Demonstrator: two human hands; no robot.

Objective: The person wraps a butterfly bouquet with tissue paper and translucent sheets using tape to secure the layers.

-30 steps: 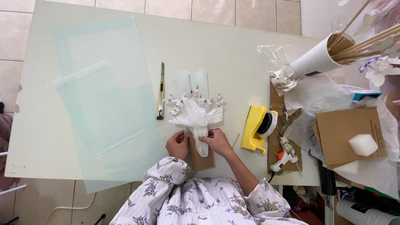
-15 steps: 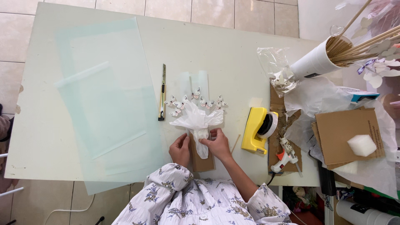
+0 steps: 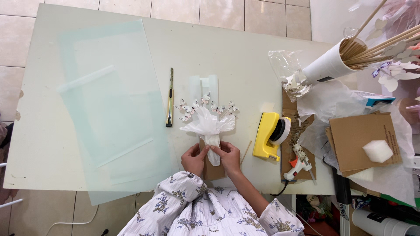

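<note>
A small bouquet (image 3: 209,124) of white tissue paper with several paper butterflies (image 3: 192,107) fanned above it lies on the white table (image 3: 245,65). My left hand (image 3: 194,158) and my right hand (image 3: 227,156) both pinch its gathered tissue stem near the table's front edge. Under the stem lies a brown cardboard piece (image 3: 213,171). Both sleeves are white with a floral print.
A yellow utility knife (image 3: 169,98) lies left of the bouquet, beside large pale green translucent sheets (image 3: 109,109). A yellow tape dispenser (image 3: 271,135), a glue gun (image 3: 297,164), cardboard (image 3: 354,140), white wrapping paper and a white tube of wooden sticks (image 3: 332,63) crowd the right side.
My hands have shifted slightly on the stem and the bouquet has stayed in place; the view has drifted a little.
</note>
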